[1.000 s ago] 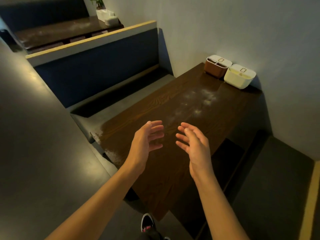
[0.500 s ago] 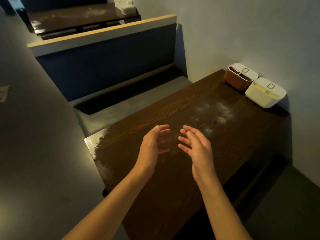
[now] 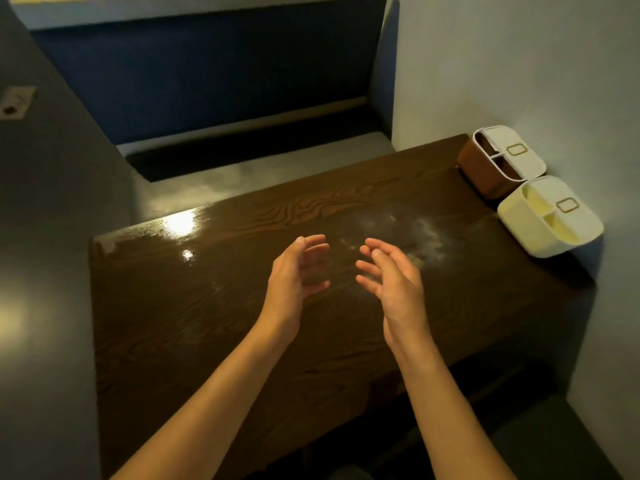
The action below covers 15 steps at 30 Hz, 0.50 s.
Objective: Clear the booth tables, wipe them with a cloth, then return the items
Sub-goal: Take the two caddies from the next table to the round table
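Two bare forearms reached in from the near edge of one dark wooden booth table, and two hands hovered over its middle, palms turned toward each other with a gap between them. The left hand held nothing; its fingers were loosely curved and slightly spread, thumb uppermost. The right hand was likewise empty, its fingers relaxed, fanned apart and pointing toward the left hand. Whether either hand touched the wood could not be told.

Just beyond the fingertips, toward the far right of the tabletop, lay one pale dusty smear. A bright glare sat near the far left corner.

Two lidded containers stood at the far right corner against the wall, touching or nearly touching each other: one white container nearer, and one brown container with a white lid beyond it. Each lid showed open compartments and one small rectangular mark.

Past the table's far edge ran one bench seat with a blue backrest.
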Each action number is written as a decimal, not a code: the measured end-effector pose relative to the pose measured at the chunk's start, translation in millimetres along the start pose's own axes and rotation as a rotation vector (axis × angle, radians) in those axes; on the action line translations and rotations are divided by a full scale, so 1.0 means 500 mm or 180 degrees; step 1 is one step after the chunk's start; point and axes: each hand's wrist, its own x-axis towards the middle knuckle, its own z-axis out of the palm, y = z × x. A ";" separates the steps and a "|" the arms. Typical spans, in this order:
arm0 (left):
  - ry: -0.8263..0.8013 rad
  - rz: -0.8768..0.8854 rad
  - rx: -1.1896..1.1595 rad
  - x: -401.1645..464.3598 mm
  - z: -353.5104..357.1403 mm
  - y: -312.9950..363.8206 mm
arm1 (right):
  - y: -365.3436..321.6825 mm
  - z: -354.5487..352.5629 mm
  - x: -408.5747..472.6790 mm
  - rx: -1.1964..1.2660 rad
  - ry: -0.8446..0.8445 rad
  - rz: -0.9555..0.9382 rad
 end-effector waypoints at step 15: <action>-0.0550 0.0276 0.0199 0.084 0.263 0.048 | -0.071 -0.246 0.095 0.0311 0.0681 -0.0025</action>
